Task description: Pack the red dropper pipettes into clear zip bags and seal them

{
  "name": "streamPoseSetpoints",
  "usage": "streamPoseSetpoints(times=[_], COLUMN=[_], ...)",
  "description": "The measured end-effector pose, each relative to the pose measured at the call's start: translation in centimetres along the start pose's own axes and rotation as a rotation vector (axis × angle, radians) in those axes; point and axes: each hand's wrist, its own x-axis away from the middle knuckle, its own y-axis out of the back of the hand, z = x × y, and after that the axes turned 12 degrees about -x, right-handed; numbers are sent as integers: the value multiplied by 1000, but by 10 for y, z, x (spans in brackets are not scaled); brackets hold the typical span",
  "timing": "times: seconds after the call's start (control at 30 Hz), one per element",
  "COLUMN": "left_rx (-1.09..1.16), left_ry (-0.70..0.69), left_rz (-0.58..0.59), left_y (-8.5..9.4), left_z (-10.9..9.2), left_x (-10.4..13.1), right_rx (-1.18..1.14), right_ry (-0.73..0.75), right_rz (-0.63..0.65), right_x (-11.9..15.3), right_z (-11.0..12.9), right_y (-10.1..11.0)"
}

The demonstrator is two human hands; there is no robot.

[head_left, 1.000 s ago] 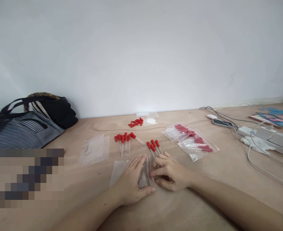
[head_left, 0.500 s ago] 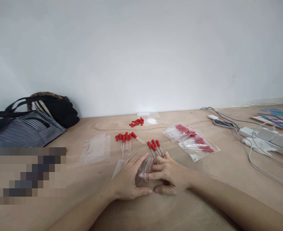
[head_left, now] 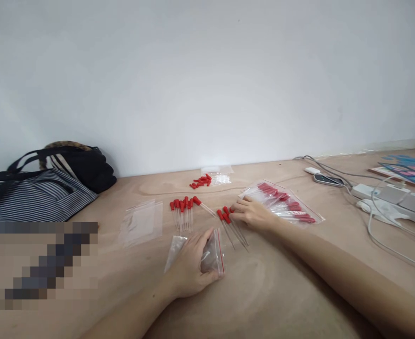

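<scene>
My left hand (head_left: 193, 263) lies over a clear zip-lock bag (head_left: 214, 259), holding it against the table with thumb and fingers on either side of its red-striped mouth. Over to the right, the bent fingers of my right hand (head_left: 251, 213) close on the red bulb of a dropper at the edge of a small group of droppers (head_left: 225, 217). Their thin clear stems point toward me. A larger bunch of red-bulbed droppers (head_left: 182, 207) lies beyond my left hand, with another dropper (head_left: 197, 200) slanting beside it.
Flat clear bags (head_left: 142, 223) lie on the left. A large bag of packed droppers (head_left: 288, 202) sits behind my right forearm. Loose red bulbs (head_left: 202, 180) and clear tubes (head_left: 223, 179) are near the wall. A striped bag (head_left: 34, 197), power strip (head_left: 387, 195) and cables flank the table.
My right hand has left the mouth of the zip-lock bag and moved forward to the small group of droppers. My left hand stays on the bag, whose mouth now shows fully.
</scene>
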Motion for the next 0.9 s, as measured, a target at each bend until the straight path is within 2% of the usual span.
streamPoseSetpoints(times=[0.13, 0.23, 0.4, 0.63, 0.73, 0.9], left_rx=[-1, 1, 3, -4, -8, -4], left_ry=[0, -4, 10, 17, 29, 40], left_rz=[14, 22, 16, 32, 49, 39], left_y=[-2, -2, -2, -1, 0, 1], left_z=[2, 2, 2, 2, 0, -1], left_x=[1, 1, 2, 1, 1, 1], right_rx=[74, 110, 153, 121, 107, 2], right_ry=[66, 77, 51, 4, -57, -78], right_rz=[91, 152, 242, 321, 302, 155], right_x=[-14, -17, -14, -3, 8, 26], right_z=[-1, -1, 3, 2, 0, 12], right_y=[-1, 6, 23, 29, 37, 52])
